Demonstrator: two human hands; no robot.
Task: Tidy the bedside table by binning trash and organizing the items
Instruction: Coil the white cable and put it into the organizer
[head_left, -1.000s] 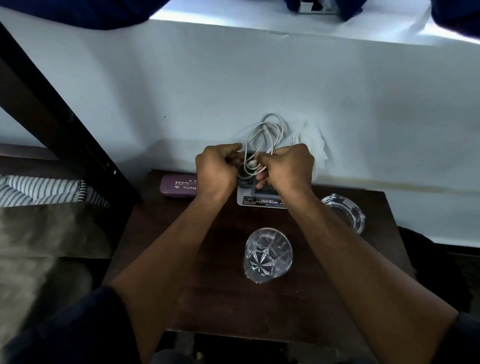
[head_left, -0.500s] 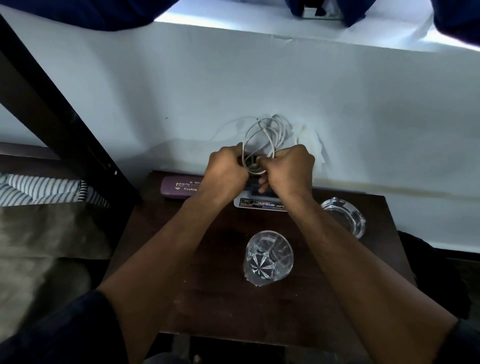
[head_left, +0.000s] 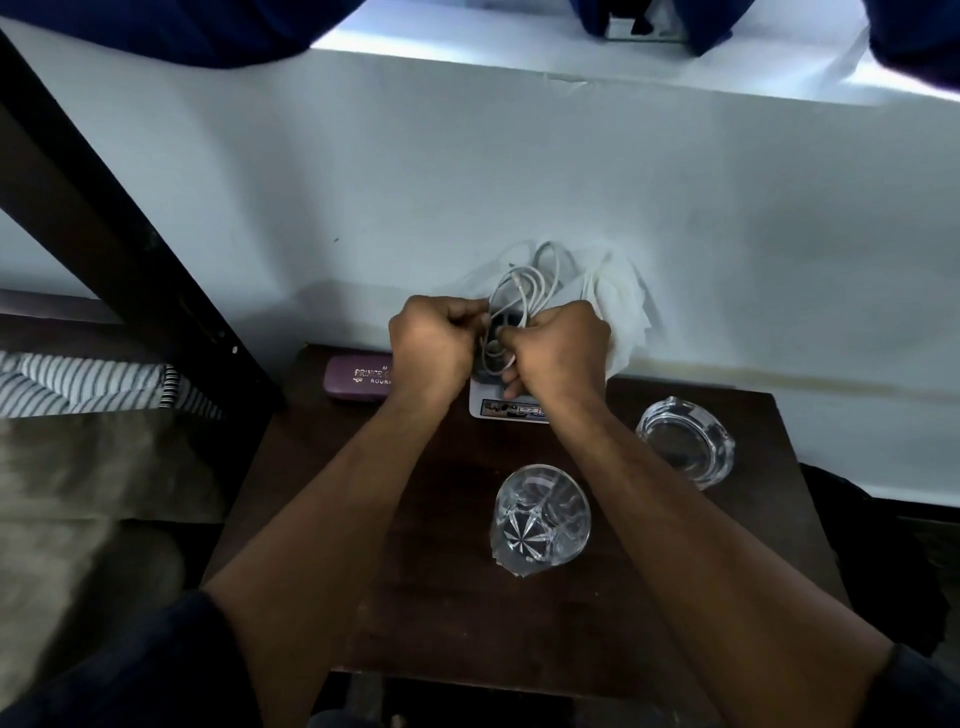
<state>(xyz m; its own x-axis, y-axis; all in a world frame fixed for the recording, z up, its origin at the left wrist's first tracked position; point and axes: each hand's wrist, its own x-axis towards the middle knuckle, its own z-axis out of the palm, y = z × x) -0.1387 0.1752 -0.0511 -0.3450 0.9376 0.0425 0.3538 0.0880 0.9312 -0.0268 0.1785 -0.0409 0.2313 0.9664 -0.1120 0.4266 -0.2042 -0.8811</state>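
Both hands are closed on a coiled white cable (head_left: 527, 291) above the back of the dark wooden bedside table (head_left: 447, 597). My left hand (head_left: 434, 345) grips the bundle's left side, my right hand (head_left: 558, 348) its right side, and the loops stick up between them. Crumpled white tissue (head_left: 623, 312) lies behind my right hand against the wall. A white card or booklet (head_left: 511, 408) lies flat under my hands, mostly hidden.
A purple spectacle case (head_left: 356, 379) lies at the table's back left. A cut-glass tumbler (head_left: 540, 514) stands mid-table and a glass ashtray (head_left: 685, 441) sits at the right. A bed with striped cloth (head_left: 83, 382) and a dark post are to the left.
My hands have stayed together on the cable. The loops between them have shifted and drawn into a tighter bundle.
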